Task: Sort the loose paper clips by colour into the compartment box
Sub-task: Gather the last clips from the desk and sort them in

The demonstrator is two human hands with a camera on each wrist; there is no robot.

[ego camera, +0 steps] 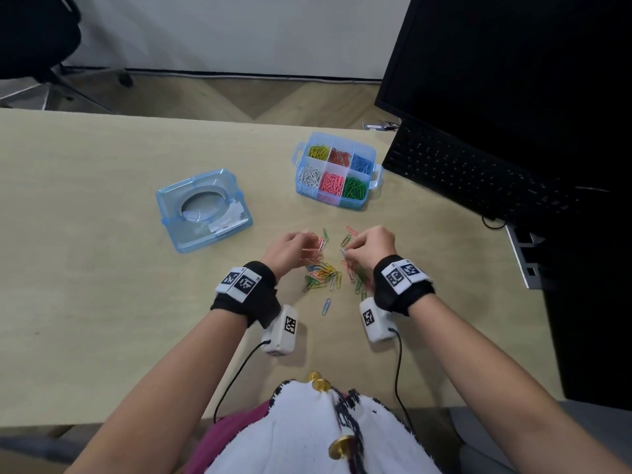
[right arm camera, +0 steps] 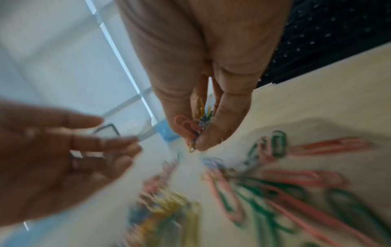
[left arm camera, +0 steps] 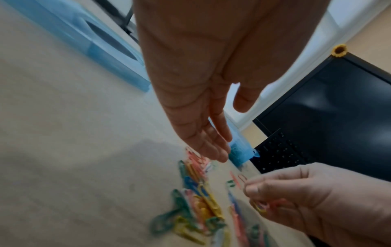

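A heap of loose paper clips (ego camera: 325,273) in mixed colours lies on the table between my hands, blurred in the wrist views (left arm camera: 201,205) (right arm camera: 264,180). My right hand (ego camera: 355,246) pinches a small bunch of clips (right arm camera: 190,127) of several colours between thumb and fingers (right arm camera: 196,133) just above the heap. My left hand (ego camera: 301,246) hovers over the heap's left side with fingers straight and thumb apart (left arm camera: 228,132), holding nothing. The blue compartment box (ego camera: 342,201) stands beyond the heap, its cells holding yellow, red, blue, white, pink and green clips.
The box's clear blue lid (ego camera: 203,208) lies to the left of the box. A black keyboard (ego camera: 478,172) and monitor (ego camera: 513,63) fill the right side. One blue clip (ego camera: 326,306) lies apart, nearer to me. An office chair (ego camera: 34,35) stands far left.
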